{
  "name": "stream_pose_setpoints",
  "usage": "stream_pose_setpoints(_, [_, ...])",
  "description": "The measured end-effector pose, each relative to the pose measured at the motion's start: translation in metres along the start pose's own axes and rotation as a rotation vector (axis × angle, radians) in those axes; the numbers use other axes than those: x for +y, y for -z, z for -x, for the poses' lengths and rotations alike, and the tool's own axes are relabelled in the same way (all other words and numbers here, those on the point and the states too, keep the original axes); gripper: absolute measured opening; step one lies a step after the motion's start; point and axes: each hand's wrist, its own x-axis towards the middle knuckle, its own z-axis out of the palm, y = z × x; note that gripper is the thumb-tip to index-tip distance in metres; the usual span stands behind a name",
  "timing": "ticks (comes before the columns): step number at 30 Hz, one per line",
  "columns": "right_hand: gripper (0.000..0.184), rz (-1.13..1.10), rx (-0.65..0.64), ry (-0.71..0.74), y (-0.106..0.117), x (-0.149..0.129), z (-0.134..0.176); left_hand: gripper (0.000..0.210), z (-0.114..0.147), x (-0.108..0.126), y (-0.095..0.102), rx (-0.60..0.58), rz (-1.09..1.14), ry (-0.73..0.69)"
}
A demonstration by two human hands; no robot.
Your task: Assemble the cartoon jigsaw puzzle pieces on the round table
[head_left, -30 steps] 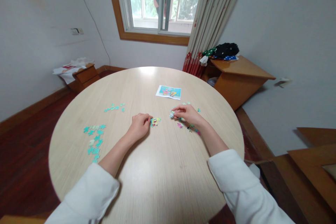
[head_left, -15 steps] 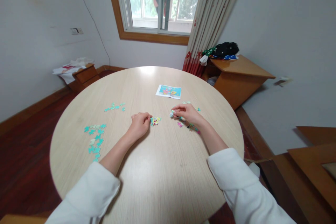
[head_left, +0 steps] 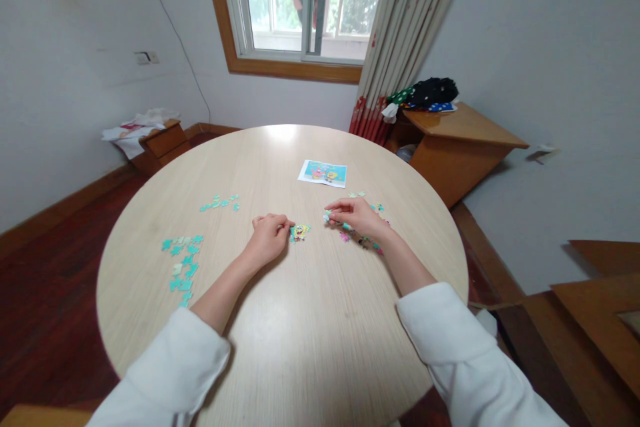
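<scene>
My left hand (head_left: 270, 239) rests on the table with its fingers curled. Its fingertips are at the left edge of several joined jigsaw pieces (head_left: 301, 233), which show a yellow cartoon face with a turquoise border. To the right, my right hand (head_left: 356, 215) pinches a pale jigsaw piece (head_left: 327, 217) between thumb and fingers, just above the tabletop. Under and around this hand lie loose pieces, among them a pink piece (head_left: 345, 237); the hand partly hides them. Behind both hands lies a printed reference picture (head_left: 323, 173) with cartoon figures on turquoise.
The round wooden table (head_left: 295, 347) fills the middle. On its left side are turquoise jigsaw pieces (head_left: 185, 260) and a smaller group of turquoise pieces (head_left: 220, 202). A wooden cabinet (head_left: 463, 130) with cloths on top stands behind at the right, beside a curtain (head_left: 395, 47).
The joined pieces have shifted slightly to the right, with my left fingertips at their edge. My right hand stays nearly in place, still pinching the pale piece.
</scene>
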Motion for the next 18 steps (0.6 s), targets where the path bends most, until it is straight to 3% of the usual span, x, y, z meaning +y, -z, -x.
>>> stream_pose_setpoints(18, [0.018,0.001,-0.05,-0.002,-0.0053,-0.0019,0.0021,0.023,0.0,0.0032,0.0015,-0.035,0.061,-0.036])
